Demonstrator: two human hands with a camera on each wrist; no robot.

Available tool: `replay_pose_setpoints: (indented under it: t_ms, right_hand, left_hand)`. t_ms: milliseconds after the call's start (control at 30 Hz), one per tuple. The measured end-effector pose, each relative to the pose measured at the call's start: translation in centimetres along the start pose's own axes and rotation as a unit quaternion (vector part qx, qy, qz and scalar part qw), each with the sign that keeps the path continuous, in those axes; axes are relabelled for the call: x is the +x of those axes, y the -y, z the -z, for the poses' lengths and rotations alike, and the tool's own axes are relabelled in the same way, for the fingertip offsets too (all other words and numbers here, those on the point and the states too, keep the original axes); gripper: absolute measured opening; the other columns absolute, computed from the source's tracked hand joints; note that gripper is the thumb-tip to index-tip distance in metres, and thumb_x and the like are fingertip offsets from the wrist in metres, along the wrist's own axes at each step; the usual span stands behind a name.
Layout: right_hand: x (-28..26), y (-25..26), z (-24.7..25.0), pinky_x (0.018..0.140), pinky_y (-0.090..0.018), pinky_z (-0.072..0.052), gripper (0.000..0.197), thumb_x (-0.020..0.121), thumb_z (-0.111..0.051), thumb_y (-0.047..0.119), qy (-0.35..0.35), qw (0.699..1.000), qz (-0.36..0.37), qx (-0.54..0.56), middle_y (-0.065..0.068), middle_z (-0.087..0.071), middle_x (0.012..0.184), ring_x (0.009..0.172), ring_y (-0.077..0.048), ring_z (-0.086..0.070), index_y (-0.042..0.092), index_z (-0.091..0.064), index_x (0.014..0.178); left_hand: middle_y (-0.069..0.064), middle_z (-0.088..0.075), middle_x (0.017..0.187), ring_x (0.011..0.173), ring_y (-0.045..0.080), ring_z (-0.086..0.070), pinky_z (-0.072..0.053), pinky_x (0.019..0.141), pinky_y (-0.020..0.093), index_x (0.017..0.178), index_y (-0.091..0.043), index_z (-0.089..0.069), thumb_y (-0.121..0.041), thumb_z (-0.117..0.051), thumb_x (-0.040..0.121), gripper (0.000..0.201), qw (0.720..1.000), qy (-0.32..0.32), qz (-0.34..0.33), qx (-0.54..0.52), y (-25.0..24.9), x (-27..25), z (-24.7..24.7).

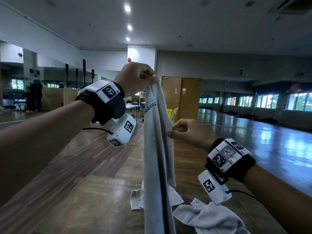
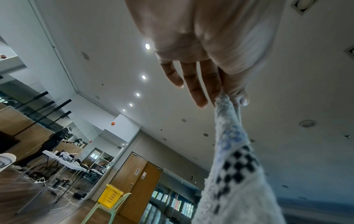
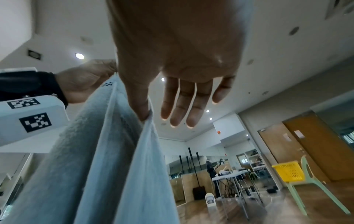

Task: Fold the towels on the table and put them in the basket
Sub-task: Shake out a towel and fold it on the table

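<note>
A white towel with a small black checkered band hangs in long folds above the wooden table. My left hand pinches its top corner high up, thumb against forefinger. My right hand pinches an edge of the same towel lower down on the right, its other fingers straight. Two more white towels lie crumpled on the table under it. The yellow basket stands on a pale green chair across the room.
The table's far edge runs just behind the hanging towel; beyond it lies open wooden floor. Wooden double doors stand behind the chair. A white folding table with gear and a person stand further back.
</note>
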State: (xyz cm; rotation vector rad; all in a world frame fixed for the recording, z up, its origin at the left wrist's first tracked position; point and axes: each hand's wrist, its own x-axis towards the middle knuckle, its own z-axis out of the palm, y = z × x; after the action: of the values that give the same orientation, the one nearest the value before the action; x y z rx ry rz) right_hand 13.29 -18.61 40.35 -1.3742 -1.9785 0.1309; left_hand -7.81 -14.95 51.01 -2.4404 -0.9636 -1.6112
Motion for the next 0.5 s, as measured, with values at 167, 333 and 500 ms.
replay_pose_setpoints:
  t_ms: [167,333,500]
  right_hand:
    - [-0.2,-2.7,-0.7,0.067,-0.023,-0.043,0.014,0.083,-0.066,0.022,0.032,0.998,-0.001,-0.048,0.007,-0.06,0.083,0.075,-0.007,-0.056,0.026,-0.055,0.075]
    - [0.2,-5.6,2.0,0.066,-0.028,-0.045,0.016,0.081,-0.065,0.015,-0.036,0.995,-0.057,-0.078,0.008,-0.055,0.078,0.076,-0.013,-0.054,0.023,-0.052,0.078]
    - [1.0,-5.4,5.4,0.058,-0.019,-0.039,0.008,0.086,-0.061,0.012,-0.1,0.989,-0.035,-0.105,-0.001,-0.058,0.085,0.075,-0.015,-0.054,0.012,-0.057,0.093]
  left_hand:
    - [0.001,-0.068,0.083,0.069,0.007,-0.06,-0.049,0.061,0.015,0.088,-0.02,-0.068,-0.031,-0.067,0.084,0.012,1.0,-0.02,-0.005,0.008,0.9,0.5,-0.1]
    - [0.002,-0.066,0.088,0.076,0.012,-0.06,-0.049,0.065,0.018,0.096,-0.011,-0.069,-0.029,-0.065,0.085,0.022,0.998,-0.06,0.023,0.017,3.6,0.1,1.3]
    - [0.007,-0.066,0.092,0.083,0.017,-0.059,-0.049,0.073,0.029,0.099,-0.007,-0.068,-0.029,-0.062,0.087,0.025,0.993,-0.101,0.046,0.035,6.2,-0.2,3.2]
